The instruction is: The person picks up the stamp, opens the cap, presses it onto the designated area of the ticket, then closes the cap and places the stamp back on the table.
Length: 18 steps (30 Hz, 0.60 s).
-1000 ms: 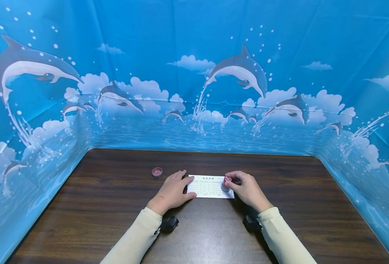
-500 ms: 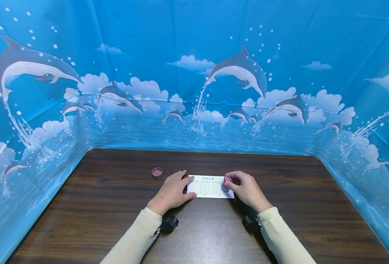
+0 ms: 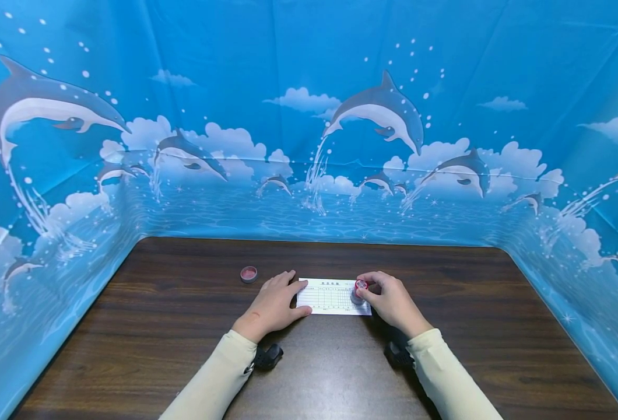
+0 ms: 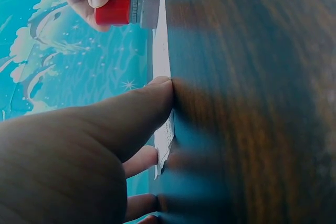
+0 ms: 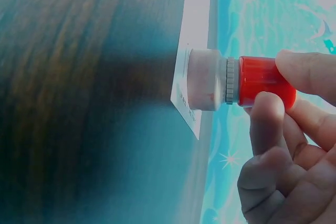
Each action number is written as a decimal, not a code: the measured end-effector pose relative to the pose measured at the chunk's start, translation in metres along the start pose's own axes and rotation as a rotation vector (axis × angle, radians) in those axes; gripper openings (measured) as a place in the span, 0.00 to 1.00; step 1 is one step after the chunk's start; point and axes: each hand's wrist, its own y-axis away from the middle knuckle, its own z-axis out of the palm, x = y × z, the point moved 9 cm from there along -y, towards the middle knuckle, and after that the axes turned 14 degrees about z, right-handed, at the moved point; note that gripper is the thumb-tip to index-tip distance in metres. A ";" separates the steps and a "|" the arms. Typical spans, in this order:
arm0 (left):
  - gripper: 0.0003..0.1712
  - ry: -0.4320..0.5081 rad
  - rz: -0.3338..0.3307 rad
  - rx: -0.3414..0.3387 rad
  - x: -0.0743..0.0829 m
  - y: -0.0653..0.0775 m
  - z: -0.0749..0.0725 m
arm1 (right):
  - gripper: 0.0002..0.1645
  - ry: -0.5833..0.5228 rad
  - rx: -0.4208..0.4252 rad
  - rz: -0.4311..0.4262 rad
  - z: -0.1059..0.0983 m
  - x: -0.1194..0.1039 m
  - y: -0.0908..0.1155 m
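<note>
Right hand [image 3: 397, 304] pinched the stamp [image 5: 254, 80] upright on the right of the paper [image 3: 327, 298]; the spread left hand [image 3: 272, 304] touched its left. Pressing seemed underway; next likely needed a straight lift.

A paper [image 3: 327, 297] lies on the table [image 3: 319, 373] between the two hands. The left hand [image 3: 274, 306] rests over its left end; a stamp [image 3: 359, 293] stands upright on its right end, with the right hand [image 3: 396, 304] at the stamp's top. A cap [image 3: 248, 275] lies behind and left of the paper. A curtain [image 3: 235, 105] hangs behind the table and along both sides.
</note>
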 end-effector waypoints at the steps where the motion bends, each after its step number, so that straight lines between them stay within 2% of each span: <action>1: 0.38 0.001 0.000 0.001 0.000 0.000 0.000 | 0.15 -0.001 -0.001 0.000 0.000 0.000 0.000; 18: 0.38 -0.003 0.007 0.003 0.001 0.000 -0.002 | 0.15 -0.004 0.002 -0.004 0.000 0.000 0.000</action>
